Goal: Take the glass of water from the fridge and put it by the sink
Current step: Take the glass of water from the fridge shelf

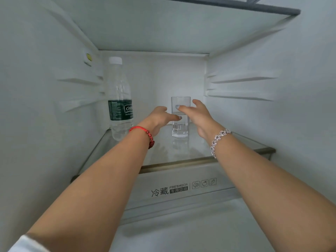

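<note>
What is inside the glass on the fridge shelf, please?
The glass holds clear water up to roughly mid-height, empty above. Fingers of the left hand and right hand cover part of its middle.

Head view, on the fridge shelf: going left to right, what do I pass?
water bottle → left hand → glass of water → right hand. Both hands are open, reaching either side of the glass on the glass shelf.
</note>
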`<state>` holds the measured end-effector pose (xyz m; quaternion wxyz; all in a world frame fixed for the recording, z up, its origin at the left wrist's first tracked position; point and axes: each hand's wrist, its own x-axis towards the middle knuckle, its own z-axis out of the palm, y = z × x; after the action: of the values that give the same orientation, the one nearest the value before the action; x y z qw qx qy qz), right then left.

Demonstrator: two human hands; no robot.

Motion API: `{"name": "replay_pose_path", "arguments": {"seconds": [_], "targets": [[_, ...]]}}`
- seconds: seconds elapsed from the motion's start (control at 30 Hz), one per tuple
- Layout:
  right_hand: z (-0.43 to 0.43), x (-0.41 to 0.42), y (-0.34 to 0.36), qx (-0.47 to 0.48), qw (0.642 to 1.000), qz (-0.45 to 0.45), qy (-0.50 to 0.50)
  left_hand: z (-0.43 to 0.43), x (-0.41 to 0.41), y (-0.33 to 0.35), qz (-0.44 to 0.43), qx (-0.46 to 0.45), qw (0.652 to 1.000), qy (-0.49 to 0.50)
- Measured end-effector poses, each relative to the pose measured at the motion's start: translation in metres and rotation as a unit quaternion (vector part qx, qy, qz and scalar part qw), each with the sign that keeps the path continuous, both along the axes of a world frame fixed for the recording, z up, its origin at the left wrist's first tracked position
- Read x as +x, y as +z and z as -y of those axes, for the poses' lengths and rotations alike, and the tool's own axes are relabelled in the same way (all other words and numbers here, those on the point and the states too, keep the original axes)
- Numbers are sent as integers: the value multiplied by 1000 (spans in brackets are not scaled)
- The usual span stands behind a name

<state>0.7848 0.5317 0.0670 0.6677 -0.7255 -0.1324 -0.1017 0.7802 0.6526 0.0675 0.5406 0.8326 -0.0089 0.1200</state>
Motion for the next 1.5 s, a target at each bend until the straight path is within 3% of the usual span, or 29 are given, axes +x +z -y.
{"name": "replay_pose_path", "arguments": {"seconds": [0.17, 0.73, 1.07, 1.5], "targets": [[-10, 15, -3, 22, 999, -2, -24, 2, 6, -1, -30, 11, 999, -16], [-20, -1, 3, 48, 998, 31, -34, -2, -25, 3, 60, -94, 994, 0], [-22, -89, 22, 19, 996, 81, -37, -9, -110, 16, 66, -125, 989, -34], [-30, -261, 19, -21, 995, 94, -3, -27, -288, 16, 42, -113, 991, -53]]}}
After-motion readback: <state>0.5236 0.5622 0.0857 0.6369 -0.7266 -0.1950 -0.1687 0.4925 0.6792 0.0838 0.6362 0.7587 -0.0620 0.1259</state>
